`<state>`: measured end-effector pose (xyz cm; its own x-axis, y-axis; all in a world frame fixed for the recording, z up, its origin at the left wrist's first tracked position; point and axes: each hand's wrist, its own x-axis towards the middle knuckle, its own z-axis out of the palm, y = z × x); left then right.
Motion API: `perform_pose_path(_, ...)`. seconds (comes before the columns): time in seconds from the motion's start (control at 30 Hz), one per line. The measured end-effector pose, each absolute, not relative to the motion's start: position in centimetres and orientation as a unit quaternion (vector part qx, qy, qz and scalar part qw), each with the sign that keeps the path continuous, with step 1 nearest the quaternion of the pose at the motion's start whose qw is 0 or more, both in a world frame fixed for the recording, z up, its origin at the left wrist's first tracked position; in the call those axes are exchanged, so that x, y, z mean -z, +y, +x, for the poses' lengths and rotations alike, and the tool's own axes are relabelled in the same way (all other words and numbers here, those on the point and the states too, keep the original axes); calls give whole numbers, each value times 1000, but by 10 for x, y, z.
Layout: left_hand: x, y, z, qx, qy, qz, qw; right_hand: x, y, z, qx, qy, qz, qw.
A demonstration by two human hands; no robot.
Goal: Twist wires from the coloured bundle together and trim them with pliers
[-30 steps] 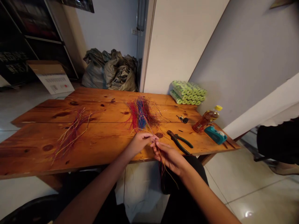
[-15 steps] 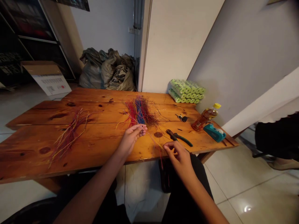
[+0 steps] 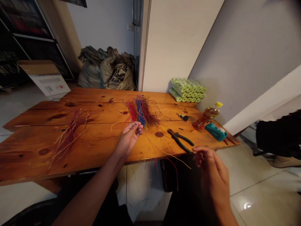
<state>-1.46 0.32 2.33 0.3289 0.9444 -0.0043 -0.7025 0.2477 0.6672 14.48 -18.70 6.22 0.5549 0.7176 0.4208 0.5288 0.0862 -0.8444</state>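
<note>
A cardboard sign [image 3: 44, 77] leans on the floor at far left, and grey woven sacks [image 3: 105, 70] slump behind the plank table [image 3: 98, 97]. On the table's left half lies a loose bundle of thin coloured wires [image 3: 70, 135], its long axis running from lower left to upper right, with its lower ends close to the near edge and open wood on both sides.

Right of it, a denser bundle of red, blue and dark wires [image 3: 141, 112] fans out near the table's middle, its long axis roughly front to back. The left hand [image 3: 129, 139] sits over the table with its fingers bunched and fingertips just below this bundle; whether they pinch any wire is too fine to tell. Thin yellow and red strands [image 3: 162, 152] trail from near those fingertips toward the lower right, and some cross the near edge and hang past it.

The right hand [image 3: 211, 166] is raised beyond the near edge, fingers loosely curled and apart from the table, and it is unclear whether it holds a strand.

Further right lie green-handled pliers [image 3: 180, 140], jaws pointing upper left, with a key set [image 3: 182, 117] behind them. A yellow-capped bottle [image 3: 207, 117] and a teal tape dispenser [image 3: 215, 131] stand near the right end, beside green-wrapped rolls [image 3: 188, 90]. Another person's dark clothing [image 3: 275, 135] shows at far right.
</note>
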Motion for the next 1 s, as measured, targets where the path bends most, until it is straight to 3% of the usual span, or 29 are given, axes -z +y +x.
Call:
perform_pose_path(0.27, -20, 3, -15, -534, 184, 275, 778, -61, -166, 131, -206, -577, -624, 485)
perform_pose_path(1.0, -21, 7, -17, -551, 161, 234, 784, -63, -172, 129, -131, -608, -622, 476)
